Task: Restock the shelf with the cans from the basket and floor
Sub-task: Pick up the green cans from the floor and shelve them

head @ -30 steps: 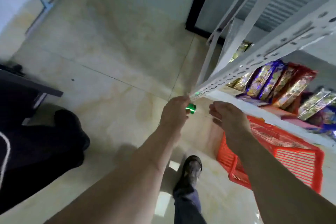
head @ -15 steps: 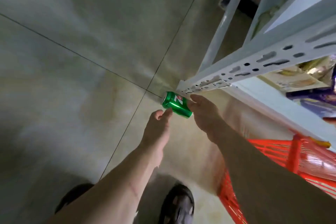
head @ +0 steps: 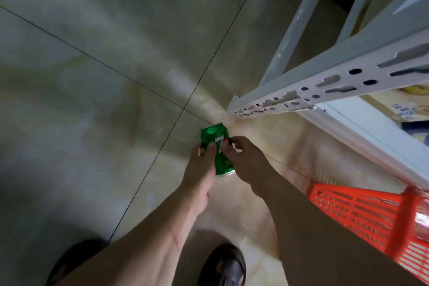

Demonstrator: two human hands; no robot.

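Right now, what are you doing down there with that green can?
A person is bending over the tiled floor and holds a green can between both hands, the left hand on one side and the right hand on the other. The can is just beside the corner of the white metal shelf. A red basket sits on the floor to the right. The can is not on the shelf yet.

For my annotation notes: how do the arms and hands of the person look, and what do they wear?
Both forearms are bare, with no sleeves in view. The left hand and right hand wear no gloves, and no rings, watch or bracelet can be seen. A thin line-shaped mark crosses the left forearm.
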